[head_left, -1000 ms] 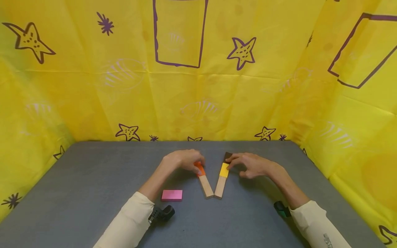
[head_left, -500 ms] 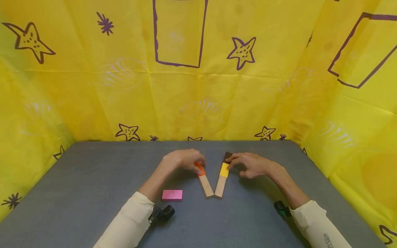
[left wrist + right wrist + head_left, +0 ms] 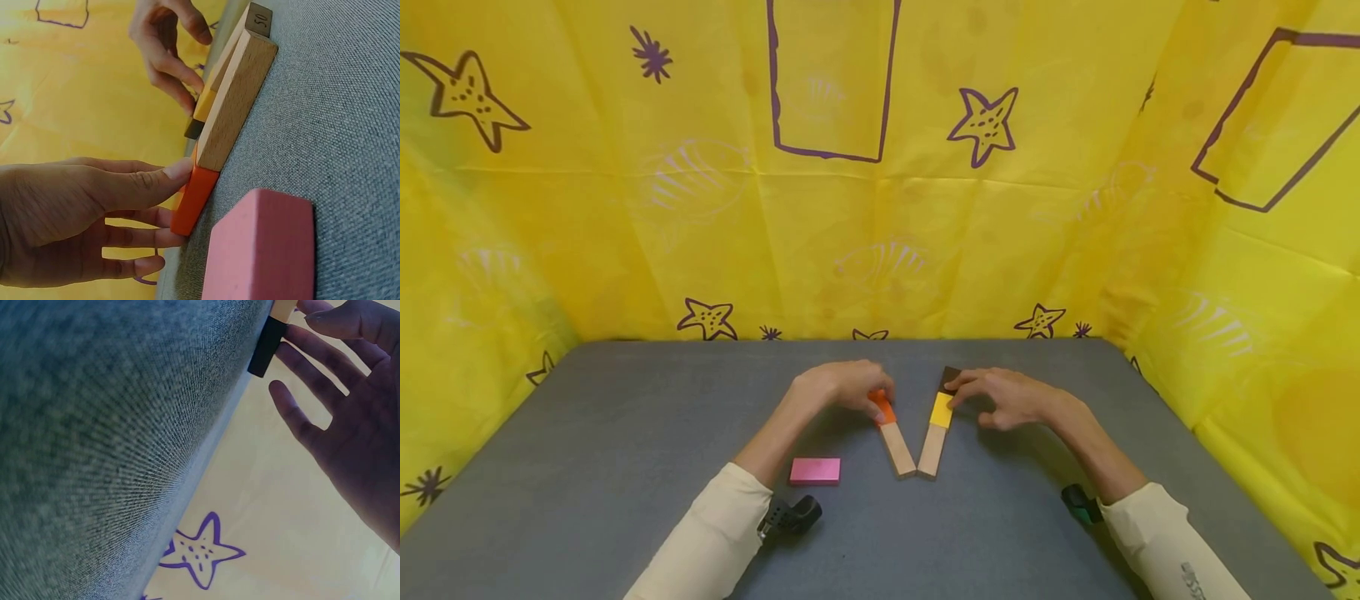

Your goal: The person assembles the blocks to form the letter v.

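Observation:
Two rows of blocks lie in a V on the grey table (image 3: pixel 655 433). The left row has an orange block (image 3: pixel 195 200) end to end with a bare wooden block (image 3: pixel 234 100). My left hand (image 3: pixel 850 386) pinches the orange block between thumb and fingers at its sides. A second wooden block (image 3: pixel 932 452), a yellow block (image 3: pixel 941 410) and a dark block (image 3: pixel 950 379) make up the right row. Fingertips of my right hand (image 3: pixel 1011 397) touch the yellow and dark blocks from the right, its thumb held apart from them. The wooden blocks meet at their near ends.
A pink block (image 3: pixel 815 471) lies left of the V, near my left forearm. Yellow cloth (image 3: pixel 880 242) with printed starfish hangs behind the table and along both sides. A dark wrist camera (image 3: pixel 797 515) is strapped to the left wrist.
The head view has shifted very slightly. Both hands hold the same position, and the blocks stay where they were.

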A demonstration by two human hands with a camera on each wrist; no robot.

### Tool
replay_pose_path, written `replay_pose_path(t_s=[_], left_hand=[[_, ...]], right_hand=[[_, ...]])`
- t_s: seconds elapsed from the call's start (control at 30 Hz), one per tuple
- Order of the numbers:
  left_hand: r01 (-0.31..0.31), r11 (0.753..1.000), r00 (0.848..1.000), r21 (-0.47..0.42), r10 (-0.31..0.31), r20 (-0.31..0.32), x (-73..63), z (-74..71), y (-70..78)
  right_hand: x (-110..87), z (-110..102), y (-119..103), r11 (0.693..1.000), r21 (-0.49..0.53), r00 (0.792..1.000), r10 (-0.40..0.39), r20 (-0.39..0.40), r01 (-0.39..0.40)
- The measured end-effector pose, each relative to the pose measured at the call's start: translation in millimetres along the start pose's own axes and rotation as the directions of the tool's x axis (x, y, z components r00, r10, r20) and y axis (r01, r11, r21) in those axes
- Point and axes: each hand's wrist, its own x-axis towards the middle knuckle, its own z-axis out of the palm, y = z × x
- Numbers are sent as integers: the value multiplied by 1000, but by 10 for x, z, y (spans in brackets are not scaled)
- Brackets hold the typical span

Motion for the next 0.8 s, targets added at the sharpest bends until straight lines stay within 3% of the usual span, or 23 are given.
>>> replay_pose_path(t_s=[0.43,0.67,0.8], left_hand=[[-9,1000,1000,10,9,7,-1,1,-10],[18,1000,999,-9,-18,28,-45,-10,-5],[-3,1000,1000,-4,3,27,-47,-5,-8]], right_hand=[[0,-1,-6,1000,1,1000,12,2,-12],[3,2,4,1000,-17,1000,-6,-9,5],[-4,6,7,1000,-17,1000,-9,-9,9]])
